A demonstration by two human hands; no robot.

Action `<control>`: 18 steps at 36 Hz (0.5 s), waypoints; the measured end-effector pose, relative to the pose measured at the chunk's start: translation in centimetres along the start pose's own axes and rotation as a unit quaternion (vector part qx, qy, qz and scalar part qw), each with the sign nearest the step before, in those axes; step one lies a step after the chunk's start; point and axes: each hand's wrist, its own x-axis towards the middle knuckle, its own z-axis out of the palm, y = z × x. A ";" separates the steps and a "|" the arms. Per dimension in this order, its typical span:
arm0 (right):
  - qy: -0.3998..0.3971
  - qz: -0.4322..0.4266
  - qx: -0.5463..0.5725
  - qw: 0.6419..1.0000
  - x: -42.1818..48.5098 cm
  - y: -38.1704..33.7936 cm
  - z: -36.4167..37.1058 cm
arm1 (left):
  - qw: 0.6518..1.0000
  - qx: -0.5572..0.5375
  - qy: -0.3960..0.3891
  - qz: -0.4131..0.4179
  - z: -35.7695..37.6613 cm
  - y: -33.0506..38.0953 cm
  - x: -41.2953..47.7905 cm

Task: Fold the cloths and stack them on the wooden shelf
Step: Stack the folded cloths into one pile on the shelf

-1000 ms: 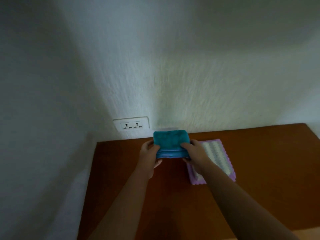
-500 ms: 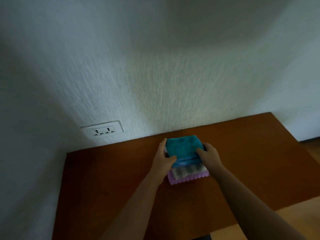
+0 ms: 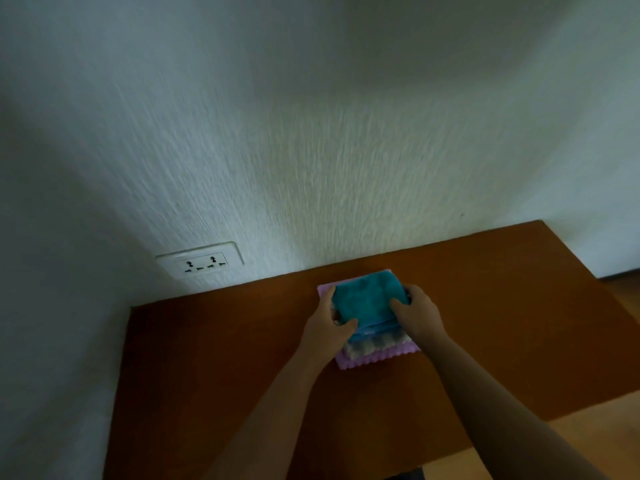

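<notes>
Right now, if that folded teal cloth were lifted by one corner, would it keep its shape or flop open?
Probably flop: the teal cloth looks soft and plush, its folded layers yielding where the left hand and right hand grip it. Pushed, it may drag on the bumpy purple cloth beneath.

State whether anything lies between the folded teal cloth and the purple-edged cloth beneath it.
Nothing visible does. The teal cloth appears to lie directly on the purple-edged cloth, with the left hand and right hand gripping its sides.
</notes>
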 end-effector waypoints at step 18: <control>0.027 -0.223 -0.355 0.908 0.5 -4.1 -0.1 | 0.852 0.438 0.216 0.189 2.2 2.6 2.0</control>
